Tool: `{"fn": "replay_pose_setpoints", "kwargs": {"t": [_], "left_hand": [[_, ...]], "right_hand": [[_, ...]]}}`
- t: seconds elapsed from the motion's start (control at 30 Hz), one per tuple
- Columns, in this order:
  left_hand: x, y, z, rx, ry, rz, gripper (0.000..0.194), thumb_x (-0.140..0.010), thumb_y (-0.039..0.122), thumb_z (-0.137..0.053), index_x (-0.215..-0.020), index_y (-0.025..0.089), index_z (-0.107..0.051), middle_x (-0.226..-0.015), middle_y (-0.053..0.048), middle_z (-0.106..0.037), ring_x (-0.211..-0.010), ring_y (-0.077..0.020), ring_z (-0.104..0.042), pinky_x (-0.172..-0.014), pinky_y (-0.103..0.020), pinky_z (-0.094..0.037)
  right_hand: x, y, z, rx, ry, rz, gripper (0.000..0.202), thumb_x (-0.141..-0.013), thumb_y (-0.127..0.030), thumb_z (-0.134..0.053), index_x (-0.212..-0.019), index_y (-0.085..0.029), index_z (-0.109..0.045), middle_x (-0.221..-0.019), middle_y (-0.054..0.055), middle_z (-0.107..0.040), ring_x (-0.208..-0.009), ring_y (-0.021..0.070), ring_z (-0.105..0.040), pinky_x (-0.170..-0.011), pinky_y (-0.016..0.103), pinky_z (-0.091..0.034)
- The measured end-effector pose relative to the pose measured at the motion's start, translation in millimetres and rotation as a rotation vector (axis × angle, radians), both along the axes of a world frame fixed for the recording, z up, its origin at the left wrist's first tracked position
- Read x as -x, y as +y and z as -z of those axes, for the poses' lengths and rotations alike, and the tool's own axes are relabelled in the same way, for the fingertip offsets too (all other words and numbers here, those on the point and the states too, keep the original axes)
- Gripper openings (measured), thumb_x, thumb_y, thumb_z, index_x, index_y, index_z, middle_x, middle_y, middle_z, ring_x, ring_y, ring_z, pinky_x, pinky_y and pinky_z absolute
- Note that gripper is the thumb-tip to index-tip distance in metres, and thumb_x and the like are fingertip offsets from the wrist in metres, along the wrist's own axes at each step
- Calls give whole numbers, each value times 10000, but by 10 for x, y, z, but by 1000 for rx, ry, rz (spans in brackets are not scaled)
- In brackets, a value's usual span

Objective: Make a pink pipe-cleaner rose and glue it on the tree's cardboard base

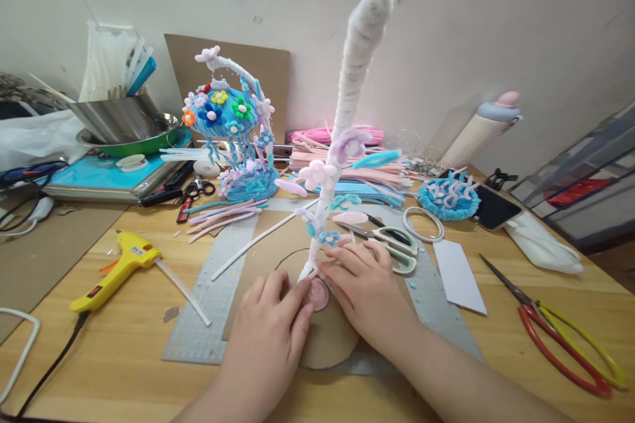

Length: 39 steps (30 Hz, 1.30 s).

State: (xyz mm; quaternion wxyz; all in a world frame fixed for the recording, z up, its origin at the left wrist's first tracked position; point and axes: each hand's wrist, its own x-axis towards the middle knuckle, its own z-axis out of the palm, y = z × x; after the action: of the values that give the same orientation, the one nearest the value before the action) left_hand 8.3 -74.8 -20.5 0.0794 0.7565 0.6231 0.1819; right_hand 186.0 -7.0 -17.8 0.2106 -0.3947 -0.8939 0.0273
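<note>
Pink coil (319, 295) sits right at the foot of the white stem (353, 73), on a half-hidden cardboard disc (330, 344). Left hand (265, 330) overlaps the coil's edge, fingers bunched; right hand (370, 284) has fingers curled by the stem, can't tell if either's pinching. Desk (149, 370): glue gun (116, 268), cord (54, 357) cut off.

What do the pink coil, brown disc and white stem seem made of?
Pink coil: probably pipe cleaner, matte; its rings look soft.
Brown disc: likely cardboard, judging by its flat, dull surface.
White stem: apparently wrapped pipe cleaner, fuzzy-edged and ridged; what's inside is hidden.
</note>
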Motion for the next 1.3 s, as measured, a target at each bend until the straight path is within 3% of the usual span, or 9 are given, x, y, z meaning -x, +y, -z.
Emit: {"fn": "replay_pose_setpoints", "kwargs": {"t": [0.1,0.23,0.37,0.57,0.93,1.3], "left_hand": [[6,-8,16,8,0,4,321,-934,266,-410,-1199,286,-589,-1007,-70,-522,-872,-235,-497,-778,-421,-451],[6,-13,29,1,0,0,332,-940,276,-402,-1221,281,-578,-1030,-75,-518,-893,-238,-497,-783,-420,-451],[-9,2,32,7,-4,3,325,-936,275,-409,-1212,273,-580,-1024,-78,-517,-901,-244,-494,-785,-427,-451],[1,-11,41,-14,-16,15,323,-937,261,-404,-1205,257,-584,-1032,-80,-514,-896,-241,-489,-783,-430,-451],[10,-15,44,-41,4,15,315,-928,246,-417,-1189,246,-594,-1002,-79,-515,-870,-237,-485,-759,-419,-449],[0,-19,38,-16,-8,15,322,-930,255,-415,-1201,256,-588,-993,-76,-520,-869,-237,-482,-756,-422,-451]], "right_hand": [[16,51,30,6,-11,1,224,-937,-184,-492,-1107,-240,-625,-1130,46,-659,-1093,232,-514,-1004,470,-214],[16,65,39,106,-1,-7,214,-953,-233,-469,-1035,-251,-665,-927,28,-691,-857,195,-579,-833,376,-360],[45,30,44,173,28,-35,227,-941,-199,-476,-1014,-254,-684,-970,14,-683,-858,181,-612,-736,306,-414],[108,11,88,128,-25,-3,190,-915,-191,-522,-1007,-260,-673,-992,1,-682,-784,188,-625,-677,309,-430],[145,73,51,233,-53,-81,190,-905,-125,-494,-958,-211,-655,-1071,42,-635,-941,191,-601,-818,296,-460],[123,51,86,198,-87,-81,191,-913,-160,-496,-967,-215,-671,-1105,56,-619,-964,213,-586,-833,327,-453]]}}
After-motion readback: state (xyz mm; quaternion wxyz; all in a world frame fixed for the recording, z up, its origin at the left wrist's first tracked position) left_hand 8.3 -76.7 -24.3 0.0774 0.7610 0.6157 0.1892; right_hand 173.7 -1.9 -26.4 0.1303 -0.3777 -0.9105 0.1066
